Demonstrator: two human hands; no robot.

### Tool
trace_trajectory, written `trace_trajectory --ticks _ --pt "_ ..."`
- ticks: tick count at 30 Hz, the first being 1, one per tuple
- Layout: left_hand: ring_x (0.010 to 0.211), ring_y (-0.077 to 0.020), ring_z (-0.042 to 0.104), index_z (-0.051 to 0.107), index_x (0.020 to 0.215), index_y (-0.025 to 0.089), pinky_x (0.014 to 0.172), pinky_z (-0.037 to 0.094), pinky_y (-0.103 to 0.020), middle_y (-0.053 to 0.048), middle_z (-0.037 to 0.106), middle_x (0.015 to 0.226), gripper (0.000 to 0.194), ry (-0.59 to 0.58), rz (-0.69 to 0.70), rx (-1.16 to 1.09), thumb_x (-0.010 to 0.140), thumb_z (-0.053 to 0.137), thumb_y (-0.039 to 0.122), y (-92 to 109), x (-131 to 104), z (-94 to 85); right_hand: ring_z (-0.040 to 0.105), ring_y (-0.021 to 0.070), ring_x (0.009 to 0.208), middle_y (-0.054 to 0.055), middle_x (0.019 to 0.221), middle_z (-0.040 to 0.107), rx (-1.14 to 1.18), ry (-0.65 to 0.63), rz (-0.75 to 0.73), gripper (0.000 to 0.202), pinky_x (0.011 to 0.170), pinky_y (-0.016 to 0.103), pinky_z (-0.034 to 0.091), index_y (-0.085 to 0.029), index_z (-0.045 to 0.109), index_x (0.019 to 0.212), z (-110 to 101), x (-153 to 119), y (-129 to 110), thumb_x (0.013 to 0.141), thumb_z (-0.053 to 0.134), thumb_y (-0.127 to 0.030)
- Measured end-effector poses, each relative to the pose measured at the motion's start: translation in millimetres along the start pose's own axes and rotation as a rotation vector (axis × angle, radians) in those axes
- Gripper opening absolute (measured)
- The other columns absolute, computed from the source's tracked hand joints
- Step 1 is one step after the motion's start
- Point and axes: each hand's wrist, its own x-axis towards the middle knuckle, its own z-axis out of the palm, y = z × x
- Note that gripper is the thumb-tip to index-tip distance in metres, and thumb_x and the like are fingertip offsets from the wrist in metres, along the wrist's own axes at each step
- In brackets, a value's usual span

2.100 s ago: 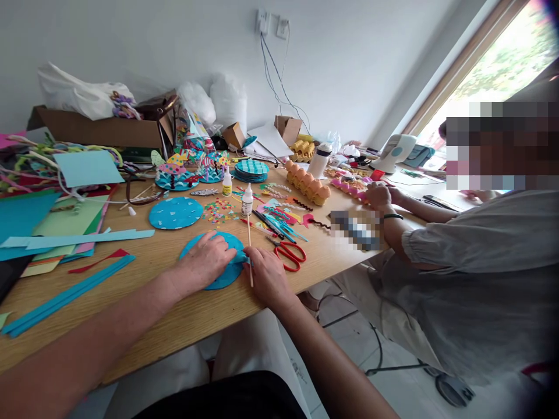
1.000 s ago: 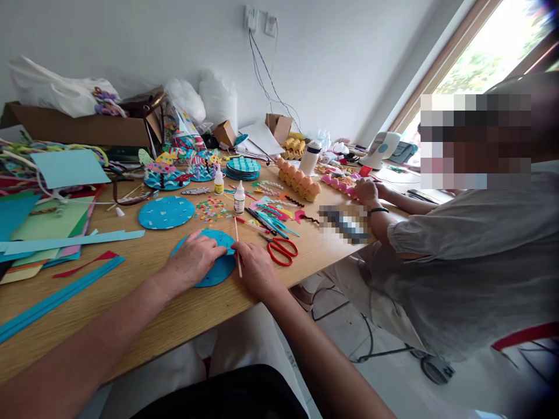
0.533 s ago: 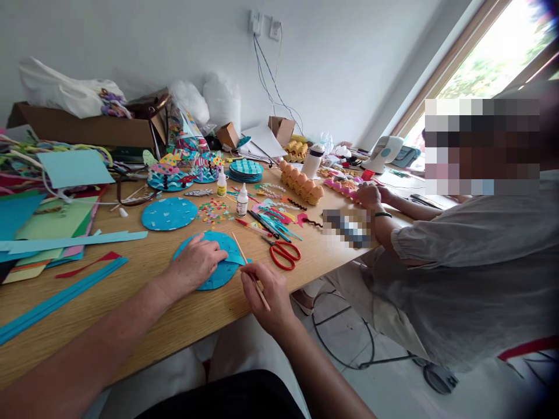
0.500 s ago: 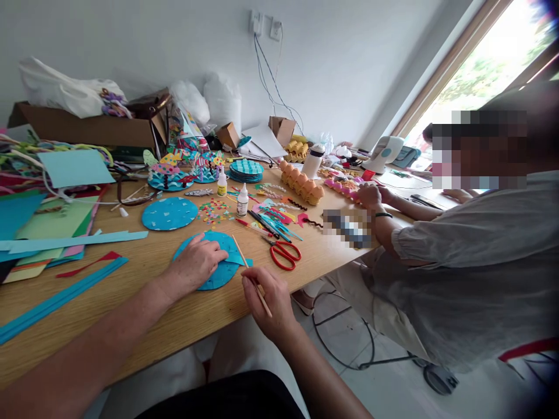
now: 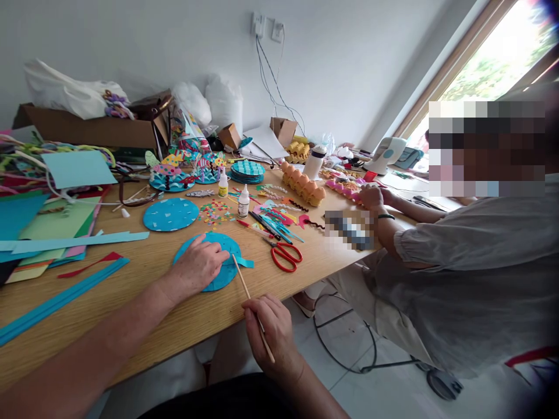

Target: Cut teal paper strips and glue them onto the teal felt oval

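Observation:
My left hand (image 5: 201,265) rests on a round blue disc (image 5: 220,281) near the table's front edge, its fingers bent and together; what they press or hold is too small to tell. A blue paper strip (image 5: 246,263) sticks out past the disc's right side. Closed round a thin wooden stick (image 5: 243,281), my right hand (image 5: 269,329) is just beyond the table edge. The stick's tip meets the disc's right part by the strip. Behind lies a second blue disc (image 5: 170,214) with pale patches.
Red-handled scissors (image 5: 286,256) lie right of the disc. Glue bottles (image 5: 243,202), paper bits (image 5: 215,213) and pens stand or lie behind. Coloured paper (image 5: 65,221) covers the left side. At the right, a person (image 5: 458,233) works by egg cartons (image 5: 303,185).
My right hand has moved down and slightly right, drawing the stick's tip lower towards the strip. My left hand stays on the disc. The view has shifted slightly.

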Motion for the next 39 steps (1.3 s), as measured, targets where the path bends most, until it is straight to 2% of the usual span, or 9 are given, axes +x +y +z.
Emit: trace_trajectory --ticks 7,13,19,26,30,35,39 --pt "0.082 -0.0223 0.060 0.061 0.093 0.021 0.094 0.034 -0.048 -0.004 0.062 0.082 0.020 -0.014 0.008 0.018 0.078 0.050 0.012 -3.6 0.8 2.6 0.049 0.0138 0.060 0.003 0.065 0.055 0.000 0.038 0.000 0.013 0.057 0.026 0.038 -0.015 0.055 0.083 -2.1 0.1 4.0 0.085 0.042 -0.012" --pt "0.080 -0.0219 0.061 0.059 0.090 0.020 0.095 0.033 -0.047 -0.004 0.062 0.081 0.020 -0.082 0.020 0.074 0.076 0.052 0.008 0.4 4.4 -1.3 0.050 0.0141 0.062 0.003 0.067 0.056 -0.017 0.038 0.011 0.013 0.059 0.027 0.038 -0.015 0.055 0.083 -9.2 6.2 6.7 0.085 0.043 -0.011" --pt "0.077 -0.0203 0.060 0.058 0.082 0.020 0.094 0.034 -0.045 -0.003 0.060 0.076 0.022 -0.011 0.020 0.110 0.074 0.047 0.003 3.9 2.2 0.1 0.049 0.0137 0.062 0.003 0.066 0.056 -0.005 0.038 0.009 0.013 0.059 0.026 0.038 -0.015 0.055 0.083 -8.9 6.7 4.9 0.085 0.043 -0.011" --pt "0.075 -0.0197 0.060 0.058 0.083 0.019 0.094 0.034 -0.045 -0.003 0.060 0.075 0.017 -0.007 0.024 0.105 0.077 0.048 0.007 1.1 1.8 0.9 0.051 0.0135 0.063 0.003 0.066 0.057 0.007 0.050 0.051 0.013 0.060 0.025 0.038 -0.015 0.055 0.082 -7.2 6.2 3.3 0.086 0.043 -0.011" --pt "0.079 -0.0222 0.060 0.060 0.088 0.019 0.091 0.036 -0.046 -0.005 0.062 0.080 0.014 -0.043 0.040 0.047 0.078 0.053 0.013 0.1 4.5 -2.3 0.050 0.0133 0.062 0.003 0.066 0.057 0.013 0.040 0.036 0.013 0.060 0.025 0.038 -0.015 0.055 0.083 -8.5 6.0 2.1 0.085 0.043 -0.011" --pt "0.077 -0.0216 0.061 0.060 0.087 0.019 0.092 0.036 -0.046 -0.005 0.063 0.079 0.018 -0.118 0.041 0.089 0.078 0.050 0.008 0.1 8.0 -3.4 0.051 0.0135 0.062 0.003 0.066 0.057 0.000 0.029 0.037 0.013 0.059 0.025 0.038 -0.015 0.055 0.082 -9.9 7.1 3.3 0.086 0.043 -0.012" --pt "0.077 -0.0209 0.060 0.060 0.084 0.020 0.094 0.033 -0.045 -0.004 0.061 0.078 0.020 -0.064 0.042 0.117 0.078 0.047 0.006 0.2 6.1 1.6 0.052 0.0138 0.062 0.003 0.066 0.057 -0.015 0.031 0.059 0.014 0.059 0.025 0.038 -0.015 0.056 0.082 -9.4 9.7 4.9 0.086 0.043 -0.013"
